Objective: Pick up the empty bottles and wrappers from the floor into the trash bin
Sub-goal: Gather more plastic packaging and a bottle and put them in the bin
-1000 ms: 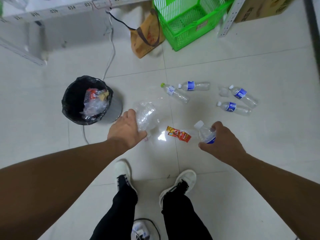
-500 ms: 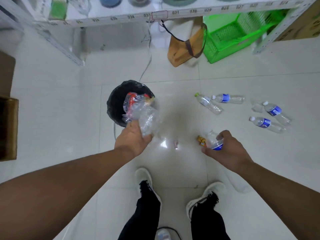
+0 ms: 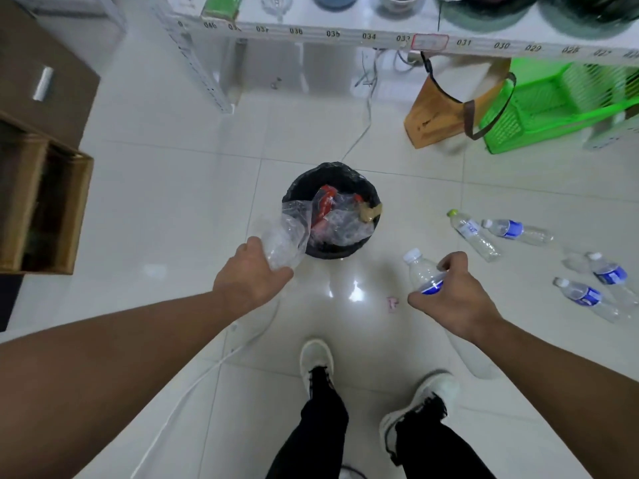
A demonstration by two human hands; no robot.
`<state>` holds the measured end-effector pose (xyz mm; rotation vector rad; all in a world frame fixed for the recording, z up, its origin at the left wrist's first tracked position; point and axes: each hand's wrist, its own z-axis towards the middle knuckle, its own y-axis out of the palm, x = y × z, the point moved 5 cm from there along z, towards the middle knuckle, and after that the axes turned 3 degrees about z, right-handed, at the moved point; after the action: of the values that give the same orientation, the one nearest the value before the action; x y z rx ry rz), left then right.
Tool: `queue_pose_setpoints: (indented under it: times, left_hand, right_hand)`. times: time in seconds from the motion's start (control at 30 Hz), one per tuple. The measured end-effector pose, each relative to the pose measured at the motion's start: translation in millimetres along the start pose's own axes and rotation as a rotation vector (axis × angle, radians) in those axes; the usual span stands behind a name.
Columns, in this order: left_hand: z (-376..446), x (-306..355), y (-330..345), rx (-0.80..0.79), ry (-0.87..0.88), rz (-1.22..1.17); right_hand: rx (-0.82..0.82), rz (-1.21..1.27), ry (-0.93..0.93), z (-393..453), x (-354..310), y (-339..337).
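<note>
Crumpled clear wrapper (image 3: 288, 233) gripped in left hand (image 3: 250, 274) beside black-lined trash bin (image 3: 301, 188) holding plastic and red wrappers, capped blue-label bottle (image 3: 423, 273) clasped by right hand (image 3: 453, 299) fingers.

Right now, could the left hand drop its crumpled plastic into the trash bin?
Probably yes. The left hand holds the crumpled plastic at the near-left rim of the trash bin, its top open, though already fairly full.
</note>
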<state>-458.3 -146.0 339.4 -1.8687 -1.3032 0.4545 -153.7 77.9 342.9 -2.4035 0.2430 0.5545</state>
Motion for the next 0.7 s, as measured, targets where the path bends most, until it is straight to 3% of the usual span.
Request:
queue_pose_setpoints:
  times: [0.13,0.3,0.47,0.7]
  left_hand:
    - [5.8,-2.3,4.2,-0.04,-0.039,-0.104]
    - [7.7,-2.8,10.2,-0.07,-0.145,-0.217]
    - [9.1,21.6,16.9,-0.166,-0.036,-0.28]
    - [31.2,61.0,9.0,-0.132,-0.049,-0.284]
  right_hand:
    - [0.1,0.021,-0.105,11.3,-15.4,5.0]
    - [-0.006,0.016,-0.132,24.8,-22.2,1.8]
    - [-0.006,0.096,-0.067,41.5,-11.2,-21.6]
    - [-0.108,0.095,-0.023,55.2,-1.4,-40.5]
